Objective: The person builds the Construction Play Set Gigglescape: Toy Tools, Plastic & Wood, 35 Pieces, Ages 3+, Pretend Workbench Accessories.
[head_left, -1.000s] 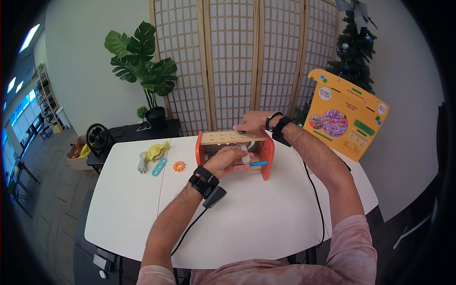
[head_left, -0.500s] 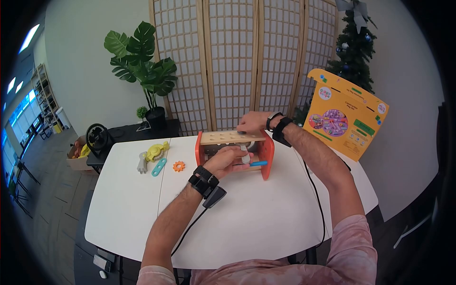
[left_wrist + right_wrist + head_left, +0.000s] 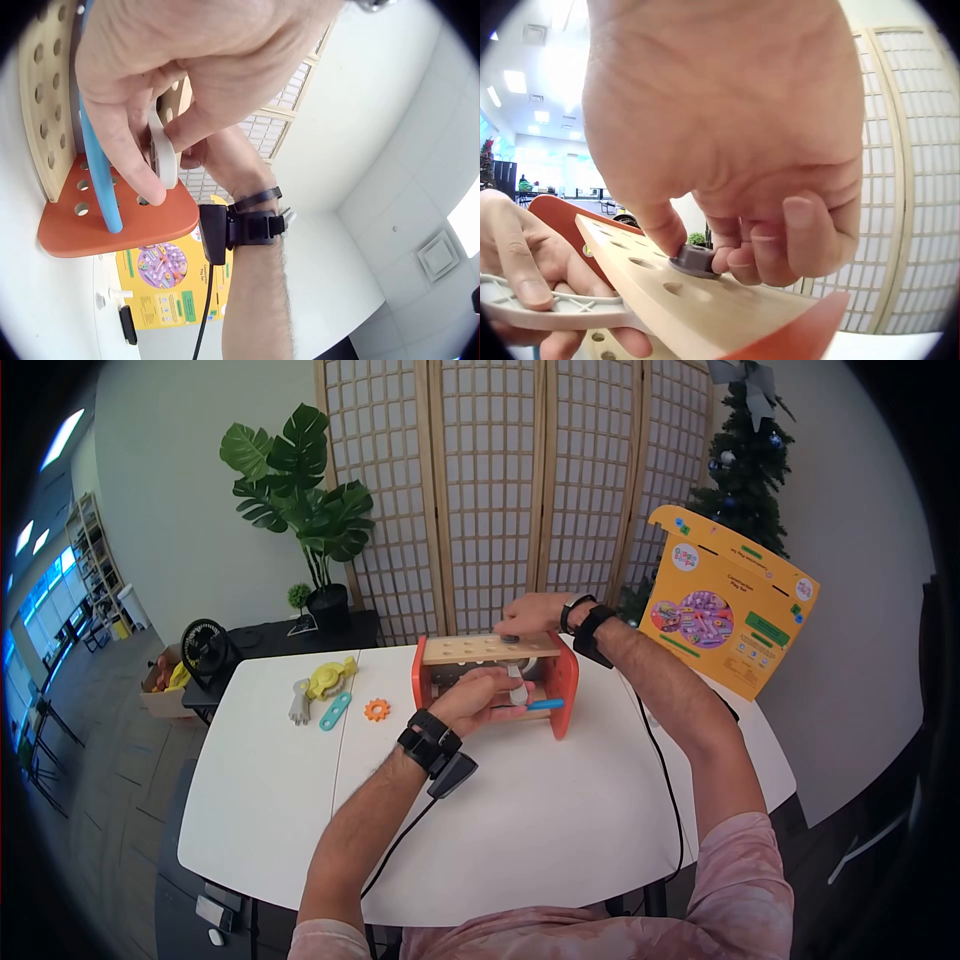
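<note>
A toy workbench with a perforated wooden top (image 3: 470, 650) and red-orange side panels (image 3: 565, 695) stands on the white table. The left hand (image 3: 474, 700) reaches in at its front and grips a pale grey wrench-like tool (image 3: 570, 311) between thumb and fingers. A blue rod (image 3: 97, 165) runs beside that hand's fingers. Above the top board, the right hand (image 3: 735, 150) pinches a dark grey round knob-like piece (image 3: 695, 260) sitting at a hole. What lies beneath that piece is hidden.
On the table's left lie a yellow toy (image 3: 327, 680), a grey forked piece (image 3: 299, 703), a teal link (image 3: 335, 711) and an orange gear (image 3: 376, 710). A yellow box (image 3: 730, 600) stands at the right. Black cables (image 3: 668, 780) trail from both wrists.
The right hand has shifted very slightly over the dark piece on the top board. The left hand keeps its grip on the grey tool, with no visible movement.
</note>
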The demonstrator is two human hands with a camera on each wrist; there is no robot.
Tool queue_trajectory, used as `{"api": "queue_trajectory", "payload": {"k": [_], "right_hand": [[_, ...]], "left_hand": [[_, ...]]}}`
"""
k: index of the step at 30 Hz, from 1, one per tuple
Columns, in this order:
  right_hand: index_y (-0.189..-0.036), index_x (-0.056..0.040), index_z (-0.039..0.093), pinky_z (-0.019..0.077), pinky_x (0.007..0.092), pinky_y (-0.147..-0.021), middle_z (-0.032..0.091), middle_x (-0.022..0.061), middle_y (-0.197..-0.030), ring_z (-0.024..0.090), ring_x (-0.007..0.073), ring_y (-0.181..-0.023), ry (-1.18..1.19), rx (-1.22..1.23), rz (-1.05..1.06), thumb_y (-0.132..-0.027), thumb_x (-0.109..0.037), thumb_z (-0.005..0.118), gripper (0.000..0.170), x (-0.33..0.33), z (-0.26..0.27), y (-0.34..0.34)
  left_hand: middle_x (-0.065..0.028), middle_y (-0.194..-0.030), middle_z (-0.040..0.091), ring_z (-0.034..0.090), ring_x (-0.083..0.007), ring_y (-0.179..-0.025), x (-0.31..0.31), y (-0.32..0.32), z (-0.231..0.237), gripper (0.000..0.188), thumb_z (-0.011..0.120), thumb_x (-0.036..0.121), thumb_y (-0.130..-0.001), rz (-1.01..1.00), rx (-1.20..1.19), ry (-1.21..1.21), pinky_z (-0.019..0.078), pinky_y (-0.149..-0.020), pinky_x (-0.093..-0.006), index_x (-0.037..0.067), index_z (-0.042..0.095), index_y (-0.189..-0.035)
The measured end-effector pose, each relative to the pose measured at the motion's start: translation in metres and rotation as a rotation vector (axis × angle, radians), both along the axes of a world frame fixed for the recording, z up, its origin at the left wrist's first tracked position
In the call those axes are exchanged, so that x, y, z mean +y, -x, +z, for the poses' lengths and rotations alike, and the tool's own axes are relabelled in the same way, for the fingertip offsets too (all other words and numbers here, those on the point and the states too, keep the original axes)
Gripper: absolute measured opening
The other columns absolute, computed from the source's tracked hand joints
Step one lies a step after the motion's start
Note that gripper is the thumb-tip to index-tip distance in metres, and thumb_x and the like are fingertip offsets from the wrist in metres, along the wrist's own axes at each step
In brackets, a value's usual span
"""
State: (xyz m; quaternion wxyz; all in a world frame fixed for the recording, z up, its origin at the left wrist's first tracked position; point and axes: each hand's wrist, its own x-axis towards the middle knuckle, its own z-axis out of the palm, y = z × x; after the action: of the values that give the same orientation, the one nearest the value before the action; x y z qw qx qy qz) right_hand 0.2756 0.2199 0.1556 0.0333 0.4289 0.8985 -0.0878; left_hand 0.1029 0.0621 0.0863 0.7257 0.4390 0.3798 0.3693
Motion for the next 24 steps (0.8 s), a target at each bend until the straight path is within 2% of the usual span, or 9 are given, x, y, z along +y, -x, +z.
{"api": "queue_trajectory", "payload": {"k": [3,5,9,11,14,18,21,23,24], "right_hand": [[-0.113,0.0020,0.082,0.0563,0.0543,-0.096,0.079,0.0281,-0.111,0.075,0.0444,-0.105,0.073,-0.049,0.055,-0.101,-0.061,0.048,0.073,-0.004,0.001,0.000],[-0.113,0.0025,0.082,0.0550,0.0544,-0.096,0.080,0.0280,-0.111,0.075,0.0456,-0.104,0.007,-0.063,0.023,-0.102,-0.063,0.047,0.075,-0.008,0.003,0.000],[-0.113,0.0026,0.081,0.0545,0.0540,-0.096,0.080,0.0276,-0.111,0.074,0.0460,-0.105,0.052,-0.016,0.002,-0.102,-0.063,0.046,0.076,-0.003,0.001,0.002],[-0.112,0.0028,0.082,0.0547,0.0544,-0.096,0.080,0.0276,-0.110,0.074,0.0457,-0.106,0.044,-0.040,0.076,-0.102,-0.064,0.045,0.077,-0.006,0.000,0.001],[-0.109,0.0038,0.082,0.0554,0.0544,-0.095,0.080,0.0283,-0.110,0.075,0.0459,-0.105,0.003,-0.069,-0.009,-0.102,-0.063,0.045,0.076,-0.009,0.006,0.003],[-0.106,0.0048,0.082,0.0561,0.0542,-0.095,0.080,0.0288,-0.107,0.075,0.0463,-0.103,0.017,-0.020,0.028,-0.102,-0.061,0.045,0.076,0.003,-0.008,0.002],[-0.105,0.0047,0.082,0.0564,0.0539,-0.095,0.080,0.0285,-0.105,0.075,0.0465,-0.102,-0.035,-0.096,0.042,-0.102,-0.059,0.046,0.073,-0.006,0.000,0.004],[-0.105,0.0040,0.083,0.0563,0.0542,-0.095,0.080,0.0281,-0.104,0.076,0.0458,-0.102,-0.021,-0.074,0.036,-0.103,-0.063,0.045,0.077,-0.007,0.002,0.003],[-0.105,0.0040,0.083,0.0563,0.0542,-0.095,0.080,0.0281,-0.104,0.076,0.0458,-0.102,-0.021,-0.074,0.036,-0.103,-0.063,0.045,0.077,-0.004,0.000,0.003]], "left_hand": [[-0.0083,-0.127,0.070,0.071,-0.0208,-0.121,-0.001,-0.001,0.003,0.010,0.061,0.013,-0.112,0.000,0.008,0.003,0.0622,-0.108,-0.0385,0.006,0.061,-0.120],[-0.0082,-0.127,0.070,0.071,-0.0207,-0.121,-0.001,-0.001,0.002,0.010,0.061,0.013,-0.112,0.005,0.016,0.004,0.0624,-0.108,-0.0385,0.006,0.061,-0.119],[-0.0086,-0.127,0.070,0.071,-0.0209,-0.120,0.001,0.001,-0.002,0.012,0.062,0.012,-0.112,-0.002,0.002,-0.001,0.0628,-0.107,-0.0382,0.005,0.060,-0.121],[-0.0087,-0.127,0.070,0.071,-0.0209,-0.120,0.002,0.000,-0.001,0.013,0.062,0.012,-0.112,-0.011,-0.005,-0.001,0.0629,-0.107,-0.0381,0.005,0.059,-0.122],[-0.0089,-0.128,0.070,0.071,-0.0210,-0.120,0.000,0.000,0.001,0.013,0.061,0.012,-0.112,-0.004,0.011,-0.008,0.0630,-0.106,-0.0375,0.005,0.059,-0.123],[-0.0091,-0.128,0.070,0.071,-0.0210,-0.121,-0.001,0.000,0.002,0.014,0.061,0.013,-0.112,-0.001,0.018,-0.004,0.0631,-0.106,-0.0377,0.005,0.059,-0.123],[-0.0092,-0.129,0.070,0.072,-0.0209,-0.120,0.001,0.000,0.000,0.013,0.061,0.013,-0.112,-0.006,0.018,-0.009,0.0632,-0.106,-0.0381,0.005,0.059,-0.123],[-0.0093,-0.129,0.070,0.072,-0.0208,-0.120,0.002,0.000,-0.003,0.013,0.061,0.013,-0.112,-0.009,0.016,-0.013,0.0632,-0.106,-0.0382,0.005,0.060,-0.122],[-0.0092,-0.130,0.072,0.073,-0.0195,-0.119,0.003,0.001,-0.004,0.018,0.061,0.015,-0.113,-0.010,0.024,-0.014,0.0633,-0.103,-0.0356,0.006,0.061,-0.129]]}}
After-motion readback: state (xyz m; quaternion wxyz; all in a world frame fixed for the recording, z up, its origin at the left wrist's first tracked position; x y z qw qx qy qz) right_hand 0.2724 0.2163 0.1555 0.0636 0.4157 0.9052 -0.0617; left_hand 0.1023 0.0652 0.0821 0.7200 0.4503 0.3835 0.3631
